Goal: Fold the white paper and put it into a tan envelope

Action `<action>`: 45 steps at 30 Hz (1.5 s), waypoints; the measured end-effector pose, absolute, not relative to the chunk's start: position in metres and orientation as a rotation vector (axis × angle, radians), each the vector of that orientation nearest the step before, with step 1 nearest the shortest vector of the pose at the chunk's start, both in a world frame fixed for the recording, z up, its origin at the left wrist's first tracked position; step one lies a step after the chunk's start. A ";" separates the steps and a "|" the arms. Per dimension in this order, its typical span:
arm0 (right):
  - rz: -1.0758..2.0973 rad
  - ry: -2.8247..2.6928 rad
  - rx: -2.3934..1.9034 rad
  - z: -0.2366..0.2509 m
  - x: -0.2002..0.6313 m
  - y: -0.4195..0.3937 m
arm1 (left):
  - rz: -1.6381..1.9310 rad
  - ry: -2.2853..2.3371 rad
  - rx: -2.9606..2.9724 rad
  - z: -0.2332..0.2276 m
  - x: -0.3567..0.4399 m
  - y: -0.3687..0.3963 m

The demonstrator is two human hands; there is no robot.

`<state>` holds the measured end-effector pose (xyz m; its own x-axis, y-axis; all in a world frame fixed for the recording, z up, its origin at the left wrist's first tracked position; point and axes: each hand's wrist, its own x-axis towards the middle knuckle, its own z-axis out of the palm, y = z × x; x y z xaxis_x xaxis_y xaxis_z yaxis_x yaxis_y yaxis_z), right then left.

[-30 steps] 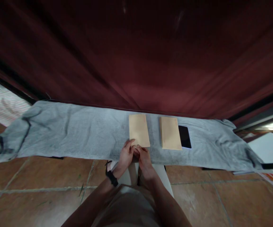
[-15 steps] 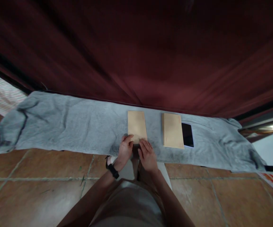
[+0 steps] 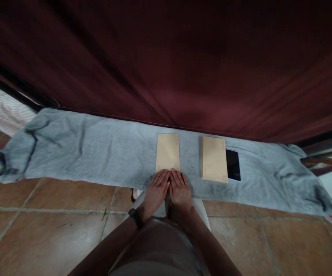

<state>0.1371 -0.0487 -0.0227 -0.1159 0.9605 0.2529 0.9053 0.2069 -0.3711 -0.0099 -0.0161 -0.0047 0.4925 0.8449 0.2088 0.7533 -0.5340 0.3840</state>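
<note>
A brown kraft envelope (image 3: 168, 151) with small red print at its upper right corner lies flat in front of me, its short side toward me. My left hand (image 3: 157, 189) rests on its near edge, fingers stretched out flat. Beside it, my right hand (image 3: 180, 191) lies flat on the same edge, also with outstretched fingers. The two hands nearly touch at the thumbs and hide the envelope's near end. To the right sits a stack of similar envelopes (image 3: 214, 159).
A dark-screened phone or tablet (image 3: 233, 165) lies against the stack's right side. Grey cloth (image 3: 111, 149) covers the long narrow surface. A dark red curtain (image 3: 166, 76) hangs behind it. Below is a tiled floor (image 3: 53, 230).
My left hand's bent fingers have straightened and now lie flat. Both hands have come closer together on the envelope's near edge. Red print now shows on the envelope. The view has shifted slightly.
</note>
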 end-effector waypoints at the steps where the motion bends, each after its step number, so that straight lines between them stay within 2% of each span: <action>1: 0.169 -2.052 -1.729 -0.022 0.139 -0.049 | 0.530 1.353 2.514 -0.008 -0.012 -0.017; 7: 0.150 -2.006 -1.763 -0.021 0.155 -0.056 | 0.462 1.350 2.593 -0.012 -0.024 -0.019; 18: 0.073 -2.065 -1.760 -0.021 0.161 -0.058 | 0.373 1.298 2.699 -0.007 0.004 -0.020; 29: 0.042 -1.992 -1.772 -0.026 0.159 -0.056 | 0.400 1.416 2.782 -0.021 -0.036 -0.022; 38: 0.083 -1.995 -1.697 -0.032 0.138 -0.044 | 0.254 1.479 2.818 -0.017 -0.014 -0.018; 45: 0.164 -2.003 -1.668 -0.024 0.152 -0.050 | 0.386 1.417 2.755 -0.028 -0.036 -0.018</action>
<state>0.1518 -0.0500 -0.0242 -0.1033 0.9441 0.3130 0.8808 0.2331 -0.4121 -0.0359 -0.0182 -0.0283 0.5577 0.8032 0.2093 0.7983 -0.5881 0.1295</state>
